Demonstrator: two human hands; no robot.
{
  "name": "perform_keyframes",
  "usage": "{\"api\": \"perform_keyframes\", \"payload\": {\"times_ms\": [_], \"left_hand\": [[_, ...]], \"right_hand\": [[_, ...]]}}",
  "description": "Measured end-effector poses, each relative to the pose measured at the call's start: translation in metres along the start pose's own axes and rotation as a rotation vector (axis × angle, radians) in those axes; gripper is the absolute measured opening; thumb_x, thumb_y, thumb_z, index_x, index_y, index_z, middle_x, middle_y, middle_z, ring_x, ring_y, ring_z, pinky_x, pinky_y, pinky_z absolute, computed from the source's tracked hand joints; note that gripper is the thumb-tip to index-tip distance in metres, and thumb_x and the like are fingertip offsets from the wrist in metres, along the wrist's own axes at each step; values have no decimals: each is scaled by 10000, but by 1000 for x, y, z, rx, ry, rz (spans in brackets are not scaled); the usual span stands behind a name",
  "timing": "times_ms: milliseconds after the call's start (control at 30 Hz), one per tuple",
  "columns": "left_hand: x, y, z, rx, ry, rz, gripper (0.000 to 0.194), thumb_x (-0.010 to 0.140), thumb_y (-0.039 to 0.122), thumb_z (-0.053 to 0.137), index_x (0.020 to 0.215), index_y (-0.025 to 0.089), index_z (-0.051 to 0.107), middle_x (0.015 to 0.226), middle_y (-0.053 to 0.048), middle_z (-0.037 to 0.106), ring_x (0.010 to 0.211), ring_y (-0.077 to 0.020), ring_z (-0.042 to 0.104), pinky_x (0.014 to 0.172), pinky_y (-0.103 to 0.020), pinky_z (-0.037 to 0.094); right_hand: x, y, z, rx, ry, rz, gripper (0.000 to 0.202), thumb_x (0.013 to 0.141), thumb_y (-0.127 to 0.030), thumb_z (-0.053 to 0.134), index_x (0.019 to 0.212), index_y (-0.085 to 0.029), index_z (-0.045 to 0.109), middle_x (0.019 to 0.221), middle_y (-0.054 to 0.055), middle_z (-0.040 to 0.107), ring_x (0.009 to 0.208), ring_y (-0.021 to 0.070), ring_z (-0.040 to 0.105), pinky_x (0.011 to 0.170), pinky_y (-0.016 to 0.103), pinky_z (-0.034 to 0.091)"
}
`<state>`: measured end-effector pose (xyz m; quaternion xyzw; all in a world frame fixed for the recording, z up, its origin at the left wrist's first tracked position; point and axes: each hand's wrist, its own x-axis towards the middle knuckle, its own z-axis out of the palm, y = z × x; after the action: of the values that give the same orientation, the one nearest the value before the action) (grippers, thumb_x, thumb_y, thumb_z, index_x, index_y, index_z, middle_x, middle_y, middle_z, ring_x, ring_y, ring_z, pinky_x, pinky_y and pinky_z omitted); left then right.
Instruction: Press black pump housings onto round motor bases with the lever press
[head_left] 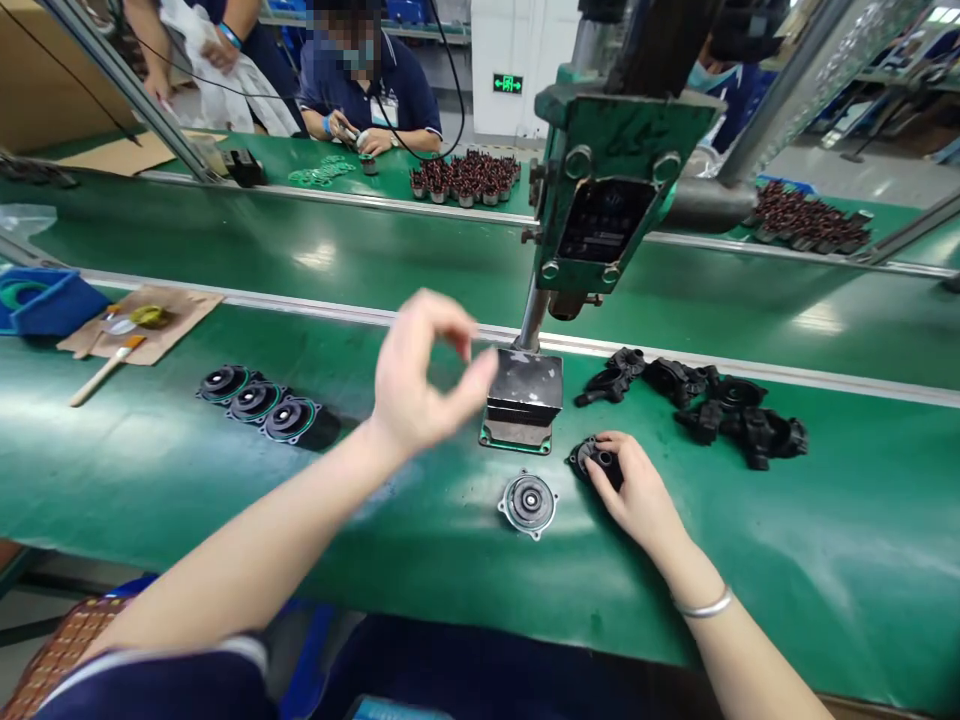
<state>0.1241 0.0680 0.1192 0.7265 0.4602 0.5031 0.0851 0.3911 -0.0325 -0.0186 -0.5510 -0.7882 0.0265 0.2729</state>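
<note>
My left hand [420, 385] is raised over the bench in front of the press base, slightly blurred. Its thumb and forefinger curve toward each other with a small gap, and nothing shows between them. Farther right, my right hand [634, 490] grips a black plastic housing [581, 460] low at the bench top, its fingers hiding part of the piece. Beside it, to the left, a round metal motor part [529, 502] with a black rotor face and screw ears sits face up. Behind both stands the press's black base block [525, 385].
A green press head [615, 190] hangs above. Several black housings [739, 410] lie right; three motor parts [259, 400] with green seal rings stand left. A brush [109, 370] lies near a blue bin [49, 300]. A co-worker [367, 90] sits across, near many copper-wound parts [465, 178].
</note>
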Motion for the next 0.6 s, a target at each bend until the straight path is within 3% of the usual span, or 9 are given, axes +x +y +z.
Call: {"api": "perform_keyframes", "payload": {"times_ms": [33,67,100,167,200,267,367,433,600], "left_hand": [[-27,2,-14,-59,-54,66,230,833,339,655,981,218,527,918,-24,585,974,-219,600,945,-445,484],[-55,4,-24,-130,-223,121,281,799,365,692,988,233,532,897,-14,597,933,-212,611,910,-426,510],[-81,4,-28,-179,-447,72,446,750,401,743,1096,237,514,1025,-43,610,1014,-234,607,939,-433,512],[-124,3,-22,-261,-698,-26,776,655,467,812,1281,229,419,1248,-112,554,1178,-292,554,1012,-476,486],[-140,1,-14,-292,-760,-89,906,625,486,831,1348,220,354,1324,-143,505,1240,-314,517,1045,-496,465],[-160,-2,5,-359,-775,-183,995,615,490,841,1398,215,290,1368,-163,474,1282,-322,491,1078,-512,439],[-171,-7,24,-483,-722,-269,911,663,428,831,1388,223,320,1367,-148,495,1286,-297,504,1097,-484,433],[-173,-8,28,-548,-669,-308,841,671,389,832,1356,222,373,1353,-136,518,1276,-290,518,1095,-465,439],[-174,-6,25,-589,-617,-343,729,664,386,837,1272,234,465,1286,-102,584,1197,-282,582,1049,-444,477]], "right_hand": [[1,1,-1,26,-13,12,304,880,-372,512,1023,-105,535,1114,105,571,1060,96,563,946,249,495],[4,2,-1,51,-25,22,301,880,-384,513,997,-109,551,1098,99,581,1038,88,575,923,235,502],[6,3,-3,74,-37,30,303,876,-398,520,971,-114,570,1082,90,593,1020,82,585,905,222,508],[13,2,-9,109,-54,42,312,861,-425,538,925,-127,606,1060,66,616,996,72,604,881,203,516],[16,0,-15,117,-58,46,316,855,-434,545,921,-134,621,1053,53,627,993,68,612,881,197,519],[21,-9,-31,147,-62,72,309,846,-434,560,952,-154,637,1060,26,642,1002,57,625,894,179,525],[23,-37,-59,235,-86,107,275,828,-392,599,999,-180,633,1086,-13,647,999,21,638,895,118,527],[21,-60,-70,248,-114,50,242,814,-354,625,991,-191,634,1079,-34,649,983,-2,640,881,79,525],[18,-100,-59,93,-63,-187,208,821,-285,617,995,-174,633,1027,-12,659,1003,16,632,897,104,538]]}}
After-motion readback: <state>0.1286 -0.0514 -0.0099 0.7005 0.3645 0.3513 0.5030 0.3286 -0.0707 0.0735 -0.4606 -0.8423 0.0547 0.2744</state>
